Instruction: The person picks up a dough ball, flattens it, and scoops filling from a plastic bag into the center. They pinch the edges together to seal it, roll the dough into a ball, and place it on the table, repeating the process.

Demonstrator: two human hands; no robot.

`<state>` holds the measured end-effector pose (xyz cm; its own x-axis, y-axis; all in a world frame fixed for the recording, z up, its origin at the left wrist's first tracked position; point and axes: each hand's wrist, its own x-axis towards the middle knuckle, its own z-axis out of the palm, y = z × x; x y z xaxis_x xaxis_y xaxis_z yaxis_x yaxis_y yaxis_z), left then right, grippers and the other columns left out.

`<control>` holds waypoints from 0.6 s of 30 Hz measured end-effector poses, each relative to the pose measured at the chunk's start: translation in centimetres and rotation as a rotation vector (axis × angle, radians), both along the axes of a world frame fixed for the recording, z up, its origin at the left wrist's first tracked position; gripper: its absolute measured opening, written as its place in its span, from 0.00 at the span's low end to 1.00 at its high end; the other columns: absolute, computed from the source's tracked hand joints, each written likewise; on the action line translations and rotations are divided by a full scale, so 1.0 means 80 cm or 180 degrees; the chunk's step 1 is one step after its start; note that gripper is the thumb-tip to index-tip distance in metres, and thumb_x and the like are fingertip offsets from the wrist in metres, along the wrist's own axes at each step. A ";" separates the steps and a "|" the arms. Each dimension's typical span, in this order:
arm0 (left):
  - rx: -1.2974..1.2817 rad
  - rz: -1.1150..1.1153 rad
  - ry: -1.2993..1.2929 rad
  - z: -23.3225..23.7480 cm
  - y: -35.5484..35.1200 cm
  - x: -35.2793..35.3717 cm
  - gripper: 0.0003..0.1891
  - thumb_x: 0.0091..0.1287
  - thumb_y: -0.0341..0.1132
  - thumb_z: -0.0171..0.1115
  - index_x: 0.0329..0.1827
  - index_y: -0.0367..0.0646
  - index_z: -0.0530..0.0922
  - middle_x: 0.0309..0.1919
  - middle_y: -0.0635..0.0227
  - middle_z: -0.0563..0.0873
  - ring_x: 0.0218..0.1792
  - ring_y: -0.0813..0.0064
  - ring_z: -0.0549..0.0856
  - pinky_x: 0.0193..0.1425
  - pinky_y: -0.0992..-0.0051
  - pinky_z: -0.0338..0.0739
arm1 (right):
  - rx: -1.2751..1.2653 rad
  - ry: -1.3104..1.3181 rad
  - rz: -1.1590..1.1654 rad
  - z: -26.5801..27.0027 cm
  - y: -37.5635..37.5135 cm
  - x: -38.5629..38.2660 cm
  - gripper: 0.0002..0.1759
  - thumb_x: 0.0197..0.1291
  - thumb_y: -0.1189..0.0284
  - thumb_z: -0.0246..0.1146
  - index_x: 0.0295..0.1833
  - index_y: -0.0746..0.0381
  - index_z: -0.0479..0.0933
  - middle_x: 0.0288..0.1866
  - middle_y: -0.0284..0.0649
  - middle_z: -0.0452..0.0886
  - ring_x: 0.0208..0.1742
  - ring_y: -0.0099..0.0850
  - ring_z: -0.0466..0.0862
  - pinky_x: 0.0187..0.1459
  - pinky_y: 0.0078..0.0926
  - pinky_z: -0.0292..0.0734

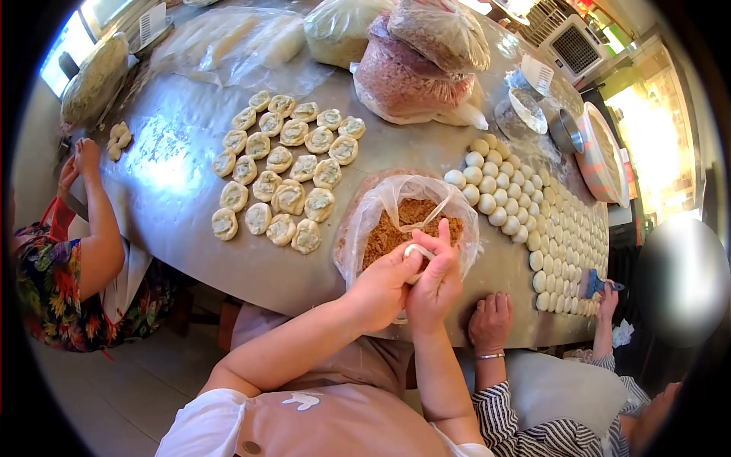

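Note:
My left hand (384,282) and my right hand (435,286) meet at the front of the table, with a small piece of white dough (416,251) pinched between them. Fingers of both hands are closed around the dough; the right index finger points up. Just beyond them lies an open clear plastic bag (371,209) of brown crumbly filling (415,213), partly hidden by my hands. Left of the bag, several flat dough pieces with pale greenish centres (289,197) lie in loose rows.
Rows of round white dough balls (499,217) cover the right side. Filled plastic bags (415,84) stand at the back. One person's hands (85,158) work at the left; at the right, a co-worker's hand (491,324) rests near the edge, another holds a blue tool (595,284).

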<state>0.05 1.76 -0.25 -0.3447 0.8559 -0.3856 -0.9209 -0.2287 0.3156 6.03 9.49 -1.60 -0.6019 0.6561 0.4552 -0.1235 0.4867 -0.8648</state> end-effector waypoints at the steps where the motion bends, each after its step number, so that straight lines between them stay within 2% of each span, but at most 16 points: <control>1: 0.0005 -0.0129 0.0177 -0.001 -0.002 -0.002 0.16 0.78 0.32 0.47 0.65 0.42 0.67 0.55 0.65 0.79 0.56 0.74 0.79 0.60 0.72 0.76 | 0.0281 -0.0168 -0.0121 0.002 -0.002 -0.001 0.18 0.77 0.67 0.44 0.46 0.68 0.76 0.47 0.46 0.84 0.65 0.50 0.77 0.71 0.51 0.61; 4: -0.0226 -0.0258 0.0538 -0.001 0.000 -0.002 0.15 0.77 0.31 0.46 0.64 0.41 0.69 0.54 0.65 0.80 0.57 0.74 0.79 0.62 0.72 0.74 | 0.1002 -0.0479 -0.0406 0.005 -0.009 -0.002 0.14 0.75 0.73 0.47 0.46 0.68 0.77 0.47 0.46 0.84 0.66 0.52 0.76 0.70 0.49 0.62; 7: -0.0325 -0.0166 0.1082 0.003 0.004 0.001 0.16 0.78 0.30 0.46 0.66 0.40 0.68 0.56 0.64 0.79 0.58 0.74 0.78 0.64 0.73 0.73 | 0.0599 -0.0392 -0.0334 0.007 -0.008 -0.003 0.16 0.76 0.70 0.46 0.45 0.68 0.78 0.47 0.45 0.84 0.66 0.48 0.76 0.68 0.43 0.66; 8: -0.0324 -0.0122 0.1301 0.004 0.005 0.004 0.17 0.78 0.30 0.45 0.68 0.40 0.67 0.57 0.64 0.79 0.59 0.73 0.78 0.64 0.73 0.72 | -0.0168 -0.0278 -0.0373 0.006 -0.004 -0.005 0.18 0.76 0.68 0.45 0.47 0.68 0.78 0.48 0.45 0.84 0.67 0.46 0.76 0.67 0.42 0.67; 10: -0.0247 0.0464 0.1168 0.002 0.005 0.018 0.19 0.78 0.31 0.45 0.70 0.39 0.65 0.59 0.65 0.78 0.60 0.74 0.77 0.65 0.74 0.71 | -0.1688 -0.0020 -0.0455 0.004 0.006 -0.007 0.20 0.78 0.64 0.44 0.50 0.68 0.77 0.51 0.45 0.83 0.67 0.42 0.75 0.66 0.38 0.68; 11: -0.0196 0.0752 0.1092 0.002 0.006 0.023 0.20 0.78 0.31 0.46 0.71 0.39 0.64 0.60 0.65 0.78 0.60 0.74 0.77 0.66 0.74 0.70 | -0.1985 0.0143 -0.0383 0.009 0.007 -0.007 0.22 0.78 0.62 0.43 0.53 0.68 0.75 0.52 0.46 0.83 0.67 0.41 0.75 0.66 0.37 0.69; 12: -0.0153 0.0804 0.1673 0.004 0.004 0.022 0.21 0.78 0.32 0.46 0.72 0.39 0.65 0.61 0.65 0.78 0.62 0.74 0.75 0.67 0.73 0.70 | -0.2282 0.0306 -0.0304 0.016 0.006 -0.008 0.24 0.78 0.60 0.42 0.56 0.69 0.74 0.54 0.47 0.82 0.67 0.39 0.75 0.65 0.36 0.69; 13: -0.0201 0.0549 0.2049 0.005 -0.001 0.016 0.20 0.78 0.32 0.47 0.71 0.39 0.66 0.61 0.65 0.79 0.62 0.74 0.75 0.66 0.72 0.70 | -0.2584 0.0463 -0.0216 0.021 0.005 -0.008 0.26 0.78 0.57 0.42 0.58 0.69 0.73 0.55 0.48 0.81 0.67 0.38 0.75 0.65 0.35 0.69; 14: -0.0255 0.0299 0.2422 0.009 -0.008 0.008 0.19 0.78 0.32 0.47 0.69 0.38 0.68 0.60 0.65 0.79 0.62 0.74 0.74 0.66 0.71 0.70 | -0.2492 0.0404 -0.0002 0.022 0.001 -0.004 0.33 0.77 0.51 0.41 0.69 0.69 0.64 0.68 0.54 0.71 0.73 0.38 0.67 0.70 0.34 0.62; 15: -0.0316 0.0043 0.2791 0.011 -0.012 0.003 0.18 0.78 0.32 0.47 0.68 0.38 0.69 0.59 0.65 0.80 0.62 0.74 0.74 0.66 0.71 0.70 | -0.2726 0.0601 0.0253 0.025 -0.003 -0.004 0.35 0.76 0.49 0.42 0.71 0.69 0.61 0.71 0.54 0.66 0.75 0.39 0.63 0.71 0.34 0.59; 16: -0.0395 0.0187 0.3049 0.006 -0.012 0.002 0.16 0.78 0.32 0.47 0.63 0.38 0.75 0.56 0.63 0.82 0.62 0.71 0.75 0.65 0.69 0.70 | -0.2959 0.0800 0.0505 0.029 -0.009 -0.003 0.37 0.75 0.47 0.42 0.72 0.70 0.59 0.74 0.55 0.61 0.77 0.39 0.59 0.73 0.34 0.55; 17: -0.0547 0.0370 0.3617 0.003 -0.013 0.000 0.16 0.77 0.32 0.48 0.62 0.39 0.77 0.55 0.61 0.82 0.62 0.67 0.75 0.66 0.68 0.69 | -0.3189 0.0997 0.0758 0.032 -0.013 -0.001 0.40 0.75 0.46 0.42 0.74 0.70 0.56 0.77 0.55 0.56 0.79 0.39 0.54 0.75 0.34 0.52; 18: -0.0700 0.0558 0.4184 0.001 -0.015 -0.004 0.15 0.76 0.33 0.50 0.61 0.40 0.78 0.55 0.60 0.82 0.62 0.64 0.76 0.67 0.66 0.68 | -0.3112 0.0831 0.0969 0.033 -0.015 0.003 0.45 0.72 0.42 0.43 0.77 0.69 0.51 0.80 0.54 0.46 0.82 0.39 0.44 0.77 0.36 0.43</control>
